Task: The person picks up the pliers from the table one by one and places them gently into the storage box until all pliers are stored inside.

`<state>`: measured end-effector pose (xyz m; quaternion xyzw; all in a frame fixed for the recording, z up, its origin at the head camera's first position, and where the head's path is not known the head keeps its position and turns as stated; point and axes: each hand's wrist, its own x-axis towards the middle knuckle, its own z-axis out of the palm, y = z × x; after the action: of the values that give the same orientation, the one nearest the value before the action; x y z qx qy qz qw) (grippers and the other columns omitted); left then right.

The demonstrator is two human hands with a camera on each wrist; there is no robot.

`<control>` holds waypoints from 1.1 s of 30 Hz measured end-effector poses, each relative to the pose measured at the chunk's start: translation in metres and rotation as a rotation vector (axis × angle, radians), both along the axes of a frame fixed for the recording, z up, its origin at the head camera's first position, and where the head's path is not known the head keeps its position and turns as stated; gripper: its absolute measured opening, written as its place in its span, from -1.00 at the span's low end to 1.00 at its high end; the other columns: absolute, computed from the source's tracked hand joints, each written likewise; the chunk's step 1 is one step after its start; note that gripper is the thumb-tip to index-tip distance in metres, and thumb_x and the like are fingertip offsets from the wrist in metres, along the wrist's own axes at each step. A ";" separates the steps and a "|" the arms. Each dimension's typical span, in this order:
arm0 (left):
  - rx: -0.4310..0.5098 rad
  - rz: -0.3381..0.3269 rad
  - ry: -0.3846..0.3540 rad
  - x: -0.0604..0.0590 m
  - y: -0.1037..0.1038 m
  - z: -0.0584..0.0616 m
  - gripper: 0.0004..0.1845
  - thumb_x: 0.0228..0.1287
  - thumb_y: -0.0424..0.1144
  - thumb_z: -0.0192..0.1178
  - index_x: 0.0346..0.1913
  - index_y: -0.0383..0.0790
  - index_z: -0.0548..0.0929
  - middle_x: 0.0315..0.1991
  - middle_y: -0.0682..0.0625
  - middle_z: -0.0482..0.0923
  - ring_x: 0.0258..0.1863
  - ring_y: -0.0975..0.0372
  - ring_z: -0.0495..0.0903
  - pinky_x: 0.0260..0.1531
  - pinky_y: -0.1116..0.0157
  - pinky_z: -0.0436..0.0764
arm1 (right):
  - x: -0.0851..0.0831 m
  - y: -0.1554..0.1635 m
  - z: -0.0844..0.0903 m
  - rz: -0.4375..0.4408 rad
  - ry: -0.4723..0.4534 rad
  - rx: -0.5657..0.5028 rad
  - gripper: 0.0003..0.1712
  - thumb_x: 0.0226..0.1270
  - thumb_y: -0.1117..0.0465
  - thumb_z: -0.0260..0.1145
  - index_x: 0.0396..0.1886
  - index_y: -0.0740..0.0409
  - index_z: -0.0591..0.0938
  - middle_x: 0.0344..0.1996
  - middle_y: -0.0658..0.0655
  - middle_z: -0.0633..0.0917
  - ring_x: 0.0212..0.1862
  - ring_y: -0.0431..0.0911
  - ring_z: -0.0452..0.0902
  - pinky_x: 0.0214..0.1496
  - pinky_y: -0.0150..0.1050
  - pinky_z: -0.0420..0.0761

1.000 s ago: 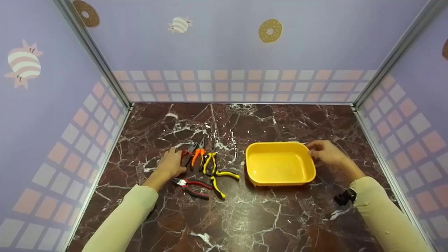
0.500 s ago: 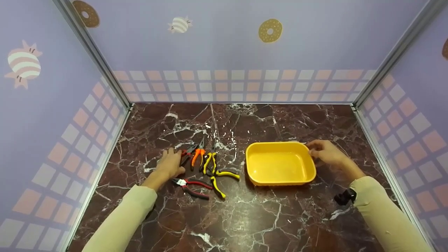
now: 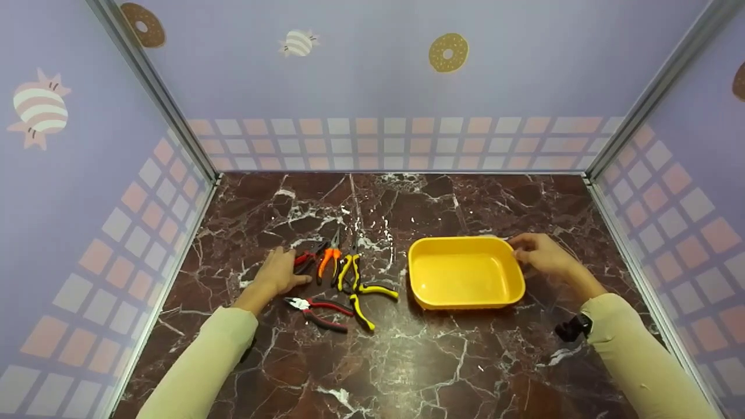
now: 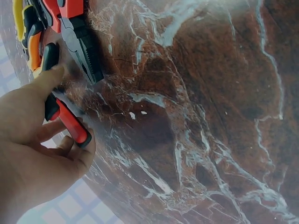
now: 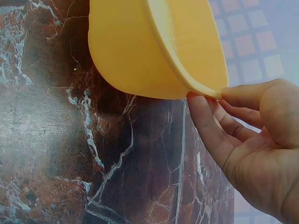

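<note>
My left hand (image 3: 272, 273) is at the left end of a group of pliers, with thumb and fingers about the handles of red-and-black pliers (image 3: 303, 259). In the left wrist view the fingers curl at the red handle (image 4: 74, 125) and the thumb presses near a black grip. My right hand (image 3: 541, 253) pinches the right rim of a yellow plastic tub (image 3: 465, 301); the right wrist view shows thumb and fingers on its edge (image 5: 205, 90). Orange-handled long-nose pliers (image 3: 328, 256), yellow-and-black pliers (image 3: 362, 313) and another red-and-black pair (image 3: 326, 304) lie between the hands.
The dark red marbled tabletop (image 3: 419, 372) is bounded by a patterned lilac back wall (image 3: 372, 75) and side walls with metal corner strips. A black device (image 3: 573, 327) is strapped at my right wrist.
My left hand has shifted slightly left and the red-and-black pliers at it have slid and turned a little with it. The right hand and the tub stay in place.
</note>
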<state>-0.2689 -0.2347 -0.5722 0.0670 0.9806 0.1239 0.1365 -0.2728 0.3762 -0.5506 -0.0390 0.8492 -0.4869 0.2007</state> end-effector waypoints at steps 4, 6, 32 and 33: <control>0.021 -0.014 -0.003 0.001 -0.001 0.001 -0.08 0.40 0.17 0.38 0.47 -0.53 0.38 0.37 -0.57 0.33 0.42 -0.41 0.31 0.42 -0.25 0.35 | 0.000 0.000 0.000 -0.008 -0.010 0.001 -0.51 0.64 0.37 0.14 0.44 0.51 0.41 0.05 0.48 0.61 -0.07 0.17 0.70 -0.12 0.01 0.81; 0.024 -0.026 0.012 0.001 -0.001 0.001 -0.12 0.41 0.17 0.37 0.43 -0.54 0.42 0.33 -0.56 0.39 0.39 -0.40 0.34 0.40 -0.25 0.36 | 0.000 0.000 -0.001 -0.013 -0.009 0.007 -0.51 0.64 0.37 0.14 0.44 0.50 0.42 0.05 0.47 0.61 -0.08 0.17 0.71 -0.12 0.00 0.81; 0.068 -0.012 0.185 0.005 -0.001 0.009 -0.26 0.31 -0.05 0.49 0.35 -0.46 0.47 0.19 -0.35 0.40 -0.10 -0.19 0.65 -0.04 -0.13 0.67 | -0.002 0.002 -0.001 0.011 -0.005 -0.017 -0.51 0.61 0.39 0.14 0.41 0.54 0.43 0.02 0.50 0.63 -0.13 0.18 0.74 -0.13 0.01 0.81; 0.076 -0.014 0.189 0.004 0.000 0.009 -0.26 0.30 -0.06 0.49 0.35 -0.46 0.48 0.16 -0.34 0.42 -0.11 -0.18 0.64 -0.04 -0.12 0.67 | -0.001 0.002 -0.001 0.009 -0.007 -0.019 -0.51 0.61 0.38 0.14 0.41 0.54 0.43 0.02 0.50 0.63 -0.13 0.18 0.73 -0.13 0.01 0.81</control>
<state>-0.2646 -0.2351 -0.5628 0.0903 0.9832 0.1530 0.0416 -0.2742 0.3784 -0.5516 -0.0429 0.8437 -0.4941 0.2056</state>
